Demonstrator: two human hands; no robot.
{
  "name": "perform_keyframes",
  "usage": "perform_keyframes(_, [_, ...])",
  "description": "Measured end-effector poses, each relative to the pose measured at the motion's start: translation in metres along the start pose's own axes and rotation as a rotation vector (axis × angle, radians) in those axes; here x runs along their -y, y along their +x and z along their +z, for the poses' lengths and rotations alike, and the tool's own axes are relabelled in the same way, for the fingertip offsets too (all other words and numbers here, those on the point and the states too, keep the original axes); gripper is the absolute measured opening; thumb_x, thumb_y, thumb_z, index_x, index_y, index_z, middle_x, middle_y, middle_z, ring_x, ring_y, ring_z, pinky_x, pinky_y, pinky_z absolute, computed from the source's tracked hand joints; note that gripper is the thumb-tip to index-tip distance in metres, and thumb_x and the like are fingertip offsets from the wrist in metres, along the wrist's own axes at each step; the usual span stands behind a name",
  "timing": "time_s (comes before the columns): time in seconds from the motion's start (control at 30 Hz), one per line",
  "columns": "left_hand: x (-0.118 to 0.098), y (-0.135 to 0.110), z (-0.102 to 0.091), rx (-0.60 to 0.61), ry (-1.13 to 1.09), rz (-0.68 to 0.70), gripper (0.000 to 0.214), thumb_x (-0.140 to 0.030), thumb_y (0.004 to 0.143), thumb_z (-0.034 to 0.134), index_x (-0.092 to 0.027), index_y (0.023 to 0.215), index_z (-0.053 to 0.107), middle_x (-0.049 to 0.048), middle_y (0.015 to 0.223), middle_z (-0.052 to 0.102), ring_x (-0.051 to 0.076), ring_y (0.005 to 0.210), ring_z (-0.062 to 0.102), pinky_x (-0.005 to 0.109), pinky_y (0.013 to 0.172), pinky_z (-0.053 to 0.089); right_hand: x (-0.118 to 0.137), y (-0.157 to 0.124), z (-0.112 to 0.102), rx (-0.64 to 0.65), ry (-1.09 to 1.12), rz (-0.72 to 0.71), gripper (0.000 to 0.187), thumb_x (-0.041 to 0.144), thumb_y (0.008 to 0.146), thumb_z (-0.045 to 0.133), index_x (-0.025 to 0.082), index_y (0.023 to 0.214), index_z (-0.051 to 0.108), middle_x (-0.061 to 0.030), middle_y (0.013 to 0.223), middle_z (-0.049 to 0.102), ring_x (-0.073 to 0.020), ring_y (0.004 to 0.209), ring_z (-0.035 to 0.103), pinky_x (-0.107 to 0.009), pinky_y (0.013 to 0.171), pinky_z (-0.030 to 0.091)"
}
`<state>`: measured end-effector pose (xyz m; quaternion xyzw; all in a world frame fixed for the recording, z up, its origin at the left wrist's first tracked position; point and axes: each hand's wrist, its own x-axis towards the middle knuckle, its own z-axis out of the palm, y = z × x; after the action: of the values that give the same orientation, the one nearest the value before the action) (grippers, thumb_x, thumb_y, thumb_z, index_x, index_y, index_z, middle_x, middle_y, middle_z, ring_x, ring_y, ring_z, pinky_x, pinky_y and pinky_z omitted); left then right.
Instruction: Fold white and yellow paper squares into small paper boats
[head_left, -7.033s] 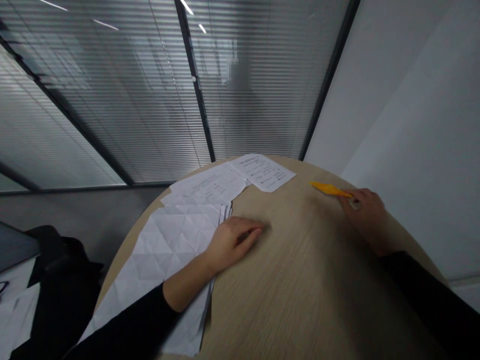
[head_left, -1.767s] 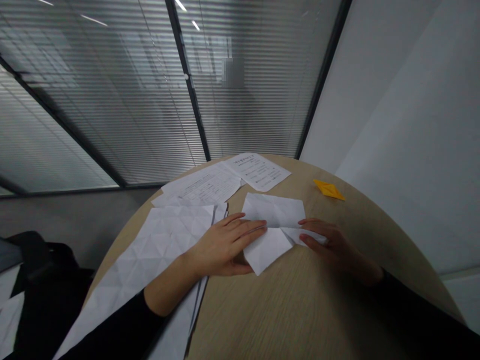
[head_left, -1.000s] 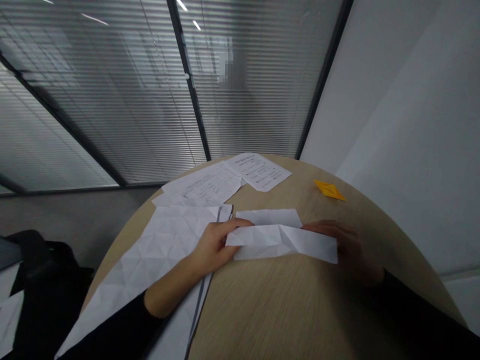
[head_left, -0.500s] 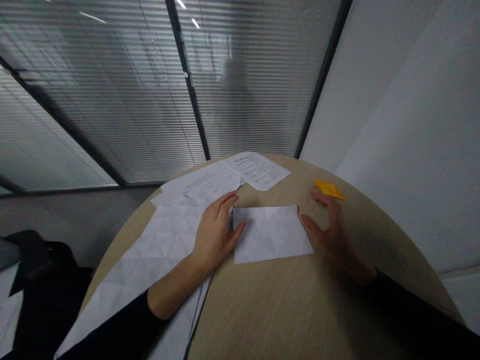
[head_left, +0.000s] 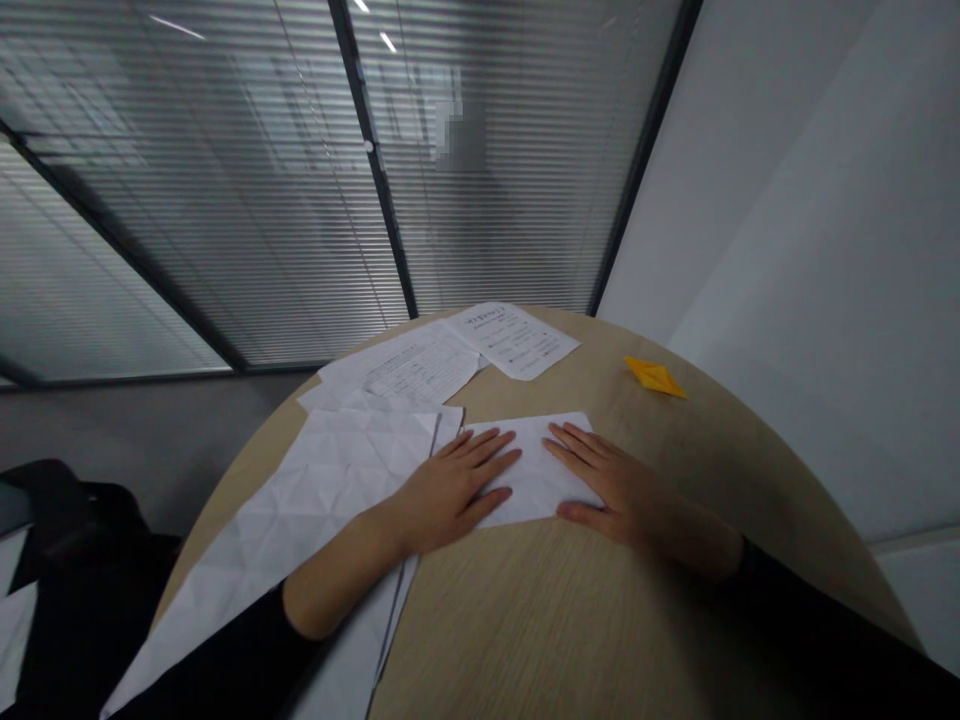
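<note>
A white rectangular piece of paper [head_left: 531, 465], lightly creased, lies flat on the wooden table [head_left: 540, 620]. My left hand [head_left: 457, 488] rests on its left part, palm down with the fingers stretched out. Over the right part lies my right hand [head_left: 604, 480], also flat, its fingers pointing left and spread. Both hands cover the paper's side edges. Under my left forearm is a large white sheet [head_left: 300, 510] with a pattern of triangular creases.
Printed sheets [head_left: 517, 340] lie at the table's far edge. A small folded yellow paper piece [head_left: 655, 377] sits at the far right. Beyond the table are window blinds [head_left: 495, 230] and a white wall [head_left: 817, 300]. A black chair [head_left: 90, 560] stands at the lower left.
Both hands have moved inward from beside the small paper and now lie flat on it. The yellow piece is no longer partly behind my right hand's fingers.
</note>
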<state>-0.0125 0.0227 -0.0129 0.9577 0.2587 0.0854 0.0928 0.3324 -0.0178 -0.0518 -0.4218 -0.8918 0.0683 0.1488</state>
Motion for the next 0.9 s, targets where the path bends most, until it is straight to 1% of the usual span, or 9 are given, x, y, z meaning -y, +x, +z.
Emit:
perform_keyframes(0.2, [-0.005,-0.006,-0.001,0.049,0.016,0.013,0.085,-0.07,0.12,0.047,-0.026,0.187,0.02,0.0143,0.193,0.022,0.034,0.181,0.02,0.06,0.148,0.021,-0.015,-0.006,-0.001,-0.068,-0.05,0.066,0.081,0.046,0.116,0.061,0.023,0.187,0.027,-0.0181,0.188,0.039,-0.0372,0.175,0.038,-0.063,0.14,0.042])
perform_keyframes(0.3, [-0.006,-0.006,0.0,0.055,0.021,0.003,0.095,-0.078,0.115,0.051,-0.026,0.188,0.017,0.015,0.193,0.023,0.037,0.181,0.021,0.061,0.147,0.021,-0.015,-0.007,0.001,-0.084,-0.077,0.067,0.08,0.046,0.116,0.06,0.022,0.186,0.029,-0.0181,0.187,0.042,-0.0363,0.174,0.04,-0.062,0.139,0.043])
perform_keyframes(0.4, [-0.006,-0.005,0.0,0.019,0.033,0.017,0.097,-0.079,0.114,0.052,-0.027,0.187,0.018,0.0147,0.193,0.026,0.037,0.18,0.025,0.063,0.146,0.022,-0.011,-0.005,0.001,-0.1,-0.111,0.079,0.079,0.048,0.114,0.063,0.019,0.183,0.036,-0.0202,0.184,0.046,-0.038,0.172,0.044,-0.064,0.137,0.045])
perform_keyframes(0.47, [-0.006,-0.003,-0.001,-0.014,0.044,0.041,0.094,-0.078,0.114,0.053,-0.026,0.186,0.023,0.0148,0.192,0.029,0.037,0.179,0.028,0.064,0.146,0.023,-0.008,-0.003,-0.002,-0.118,-0.131,0.088,0.077,0.05,0.112,0.067,0.018,0.178,0.043,-0.0217,0.18,0.052,-0.0401,0.167,0.051,-0.067,0.135,0.047])
perform_keyframes(0.57, [-0.006,0.0,-0.004,-0.08,0.059,0.073,0.078,-0.068,0.116,0.058,-0.025,0.179,0.042,0.0156,0.188,0.039,0.038,0.174,0.039,0.067,0.144,0.027,-0.004,0.0,-0.011,-0.169,-0.144,0.105,0.067,0.05,0.108,0.072,0.02,0.166,0.058,-0.0206,0.167,0.066,-0.0416,0.151,0.065,-0.067,0.127,0.053])
perform_keyframes(0.67, [-0.007,0.004,-0.009,-0.145,0.056,0.084,0.054,-0.051,0.118,0.061,-0.024,0.164,0.062,0.0148,0.177,0.057,0.037,0.162,0.058,0.066,0.137,0.042,-0.003,0.001,-0.02,-0.233,-0.153,0.141,0.049,0.047,0.106,0.074,0.022,0.147,0.071,-0.018,0.146,0.078,-0.0399,0.131,0.074,-0.062,0.116,0.06])
perform_keyframes(0.77, [-0.009,0.005,-0.011,-0.18,0.041,0.079,0.039,-0.039,0.119,0.057,-0.023,0.152,0.071,0.0127,0.165,0.069,0.035,0.146,0.07,0.06,0.124,0.056,-0.005,0.001,-0.023,-0.26,-0.16,0.163,0.035,0.044,0.105,0.074,0.022,0.133,0.075,-0.0162,0.13,0.08,-0.0382,0.121,0.076,-0.06,0.11,0.062])
perform_keyframes(0.83, [-0.009,0.005,-0.012,-0.184,0.029,0.072,0.041,-0.045,0.117,0.061,-0.022,0.149,0.073,0.0133,0.161,0.072,0.036,0.141,0.073,0.06,0.12,0.06,-0.006,0.001,-0.023,-0.269,-0.163,0.159,0.033,0.043,0.105,0.073,0.022,0.131,0.074,-0.0162,0.128,0.08,-0.0385,0.12,0.076,-0.06,0.109,0.062])
perform_keyframes(0.9, [-0.009,0.004,-0.012,-0.173,0.018,0.067,0.053,-0.057,0.111,0.07,-0.021,0.15,0.072,0.0151,0.16,0.073,0.039,0.14,0.074,0.062,0.119,0.06,-0.006,0.0,-0.022,-0.279,-0.167,0.15,0.035,0.043,0.105,0.073,0.021,0.132,0.073,-0.0169,0.129,0.08,-0.0391,0.12,0.075,-0.062,0.108,0.062])
